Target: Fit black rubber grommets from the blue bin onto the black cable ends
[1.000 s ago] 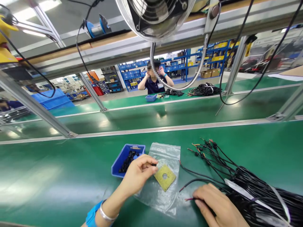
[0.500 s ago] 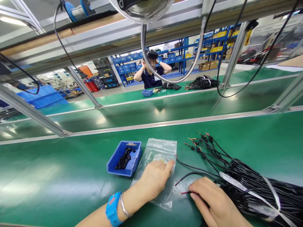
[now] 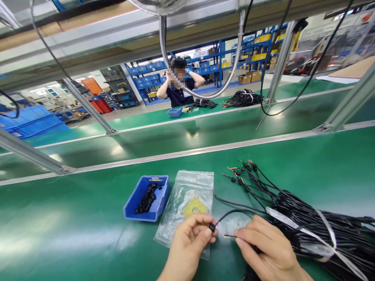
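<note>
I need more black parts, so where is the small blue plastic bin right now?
The small blue plastic bin sits on the green belt, left of the clear plastic bag and ahead of the left hand.

Lighting: bright, even, from overhead. Broad pale glare patches on the glossy green table (image 3: 73,230), strongest near left, with smaller reflections on the far belt. Shadows: soft and short under the blue plastic tray (image 3: 145,198) and the hands. Distortion: wide-angle bending, grey metal frame posts (image 3: 88,106) leaning outward toward the edges. Focus: sharp near; far shelving soft; one far face pixelated.
</note>
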`<move>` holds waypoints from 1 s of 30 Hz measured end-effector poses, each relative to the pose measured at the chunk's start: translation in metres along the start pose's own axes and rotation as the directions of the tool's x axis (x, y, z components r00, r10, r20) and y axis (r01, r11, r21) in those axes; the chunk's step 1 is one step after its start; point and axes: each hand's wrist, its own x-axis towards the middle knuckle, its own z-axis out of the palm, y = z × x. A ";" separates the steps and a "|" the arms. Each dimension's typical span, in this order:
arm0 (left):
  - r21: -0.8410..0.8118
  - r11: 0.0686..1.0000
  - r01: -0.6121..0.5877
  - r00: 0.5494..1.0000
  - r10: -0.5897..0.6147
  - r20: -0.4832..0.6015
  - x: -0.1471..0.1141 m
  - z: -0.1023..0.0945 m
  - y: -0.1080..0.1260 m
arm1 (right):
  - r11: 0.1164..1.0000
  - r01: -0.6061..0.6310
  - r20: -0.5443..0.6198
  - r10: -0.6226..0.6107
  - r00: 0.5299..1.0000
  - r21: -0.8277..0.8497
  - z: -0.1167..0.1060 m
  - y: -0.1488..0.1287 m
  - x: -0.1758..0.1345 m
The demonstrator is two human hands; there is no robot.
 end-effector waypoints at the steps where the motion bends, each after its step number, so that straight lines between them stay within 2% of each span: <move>1: -0.099 0.995 0.020 0.999 -0.023 -0.034 -0.004 0.006 -0.005 | 1.000 -0.004 0.008 0.004 1.000 -0.002 0.000 0.000 0.000; 3: -0.214 0.977 0.018 0.996 -0.037 -0.084 -0.009 0.017 -0.013 | 1.000 -0.003 0.023 0.003 1.000 -0.003 -0.001 0.000 -0.001; 6: -0.291 0.957 0.010 0.993 -0.043 -0.107 -0.010 0.028 -0.022 | 1.000 -0.003 0.023 0.003 1.000 -0.002 -0.001 0.001 -0.003; 13: -0.378 0.925 0.046 0.989 -0.094 -0.111 -0.011 0.031 -0.027 | 1.000 0.001 0.023 0.000 1.000 -0.018 0.000 0.002 -0.002; 20: -0.410 0.910 0.064 0.979 -0.137 -0.152 -0.012 0.034 -0.026 | 0.999 0.015 0.066 -0.012 0.998 -0.040 0.000 0.001 0.001; 30: -0.379 0.925 0.033 0.981 -0.102 -0.163 -0.010 0.035 -0.028 | 0.995 0.040 0.087 -0.033 0.996 -0.086 0.002 0.003 -0.002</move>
